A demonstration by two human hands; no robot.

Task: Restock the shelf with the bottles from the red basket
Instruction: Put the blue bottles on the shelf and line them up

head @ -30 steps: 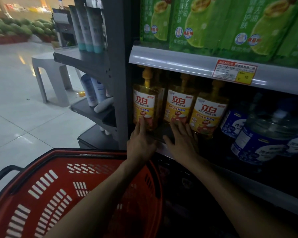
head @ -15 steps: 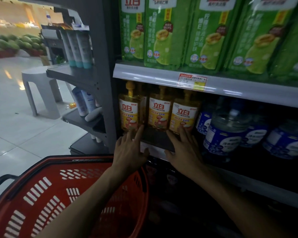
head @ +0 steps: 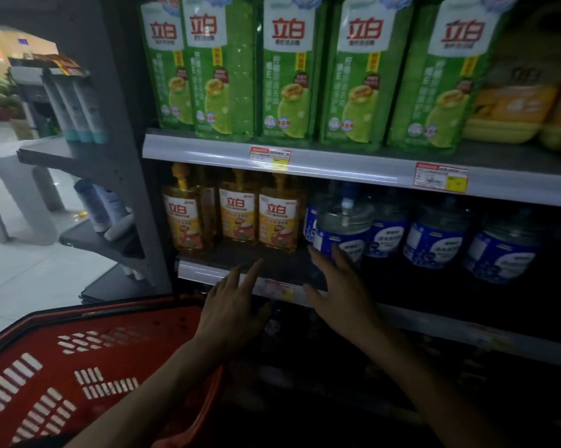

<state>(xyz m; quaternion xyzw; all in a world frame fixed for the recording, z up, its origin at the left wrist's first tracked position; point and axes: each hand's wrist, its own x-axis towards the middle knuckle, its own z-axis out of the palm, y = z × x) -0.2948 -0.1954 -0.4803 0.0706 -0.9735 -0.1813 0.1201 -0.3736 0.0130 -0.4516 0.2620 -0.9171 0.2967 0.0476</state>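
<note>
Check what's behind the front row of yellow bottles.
One more yellow bottle shows behind the leftmost front bottle. Anything further back is dark and covered by the bottles in front.

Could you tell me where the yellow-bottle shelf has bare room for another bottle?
Bare shelf board shows in front of the yellow bottles, behind the price rail. Rightward the blue-labelled jugs stand packed, and the green packs fill the shelf above.

A single wide-angle camera on the head looks forward and down, close against the grey metal store shelf (head: 208, 152), which fills 12 to 4 o'clock. The red slotted plastic basket (head: 49, 347) lies near at 7 o'clock, pale tiled floor (head: 30, 279) at 9.
</note>
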